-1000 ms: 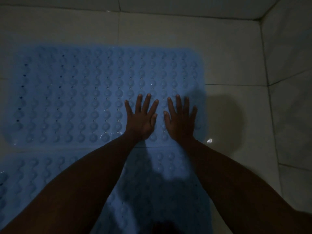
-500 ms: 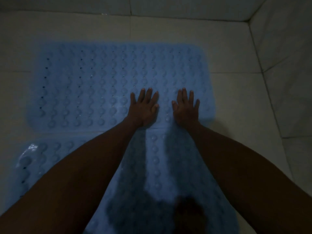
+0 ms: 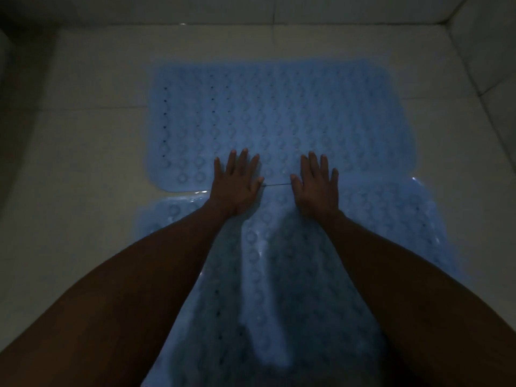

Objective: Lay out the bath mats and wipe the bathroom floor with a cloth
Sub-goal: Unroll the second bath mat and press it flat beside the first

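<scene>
We have two translucent blue rubber bath mats with raised bubble texture on pale floor tiles (image 3: 83, 152). The far blue bubble mat (image 3: 279, 115) lies flat, long axis running left to right across our view. The near blue bubble mat (image 3: 279, 275) runs under our forearms toward the bottom of the frame, and its far edge meets the far mat's near edge along a seam (image 3: 276, 184) seen as a thin dark line between our thumbs.

Our left hand (image 3: 237, 182) and right hand (image 3: 317, 185) both sit right on that seam, palms down, fingers straight and slightly spread, gripping nothing, just pressing. Fingertips point away from us onto the far mat; heels of the palms are on the near mat. The hands are side by side with a gap between the thumbs, about equally far forward.

Relation that matters: the seam runs left to right, crosswise to our fingers, so we judge the next press or slide goes sideways along it. More unpressed seam shows to the right, toward the side wall (image 3: 488, 51), so the right hand is better placed; the left hand is near the far mat's left corner.

No cloth in view; wiping looks not yet begun. Lighting is dim, so we can't tell if the mats overlap or just abut.
</scene>
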